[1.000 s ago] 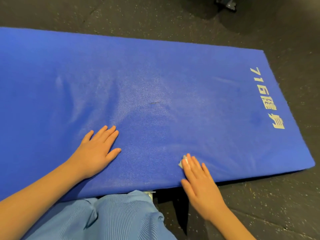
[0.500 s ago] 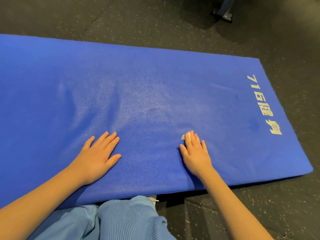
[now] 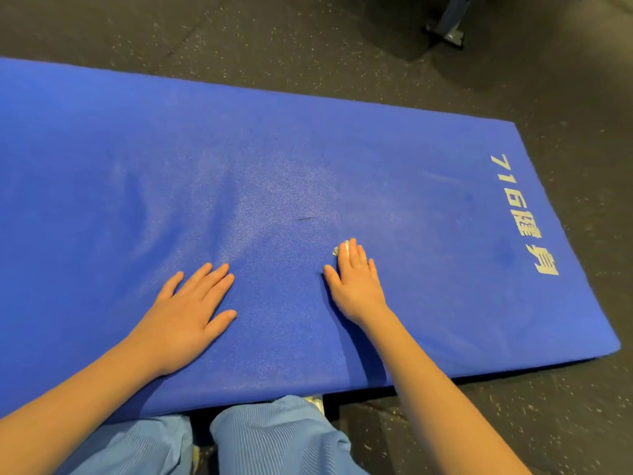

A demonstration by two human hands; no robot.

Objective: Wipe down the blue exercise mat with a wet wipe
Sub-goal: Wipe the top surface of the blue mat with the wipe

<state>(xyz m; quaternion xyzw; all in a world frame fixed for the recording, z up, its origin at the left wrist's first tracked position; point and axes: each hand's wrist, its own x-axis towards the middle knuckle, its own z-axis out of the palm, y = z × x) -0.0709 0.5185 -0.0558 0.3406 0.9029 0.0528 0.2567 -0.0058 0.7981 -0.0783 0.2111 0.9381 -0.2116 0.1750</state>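
The blue exercise mat point(image 3: 308, 159) lies flat on the dark floor, with pale lettering point(image 3: 524, 214) near its right end. My right hand point(image 3: 356, 282) presses flat on the mat with straight fingers. A small white wet wipe point(image 3: 341, 249) peeks out from under its fingertips. My left hand point(image 3: 185, 313) rests flat on the mat to the left, fingers spread, holding nothing. A short dark hair-like mark point(image 3: 305, 219) lies on the mat just beyond the right hand.
Dark speckled rubber floor point(image 3: 513, 423) surrounds the mat. The metal foot of some gym equipment point(image 3: 448, 32) stands at the far right. My knees in light blue trousers point(image 3: 274, 437) sit at the mat's near edge.
My right hand has slid the wipe away from the mat's near edge toward the middle. The left hand has stayed where it was.
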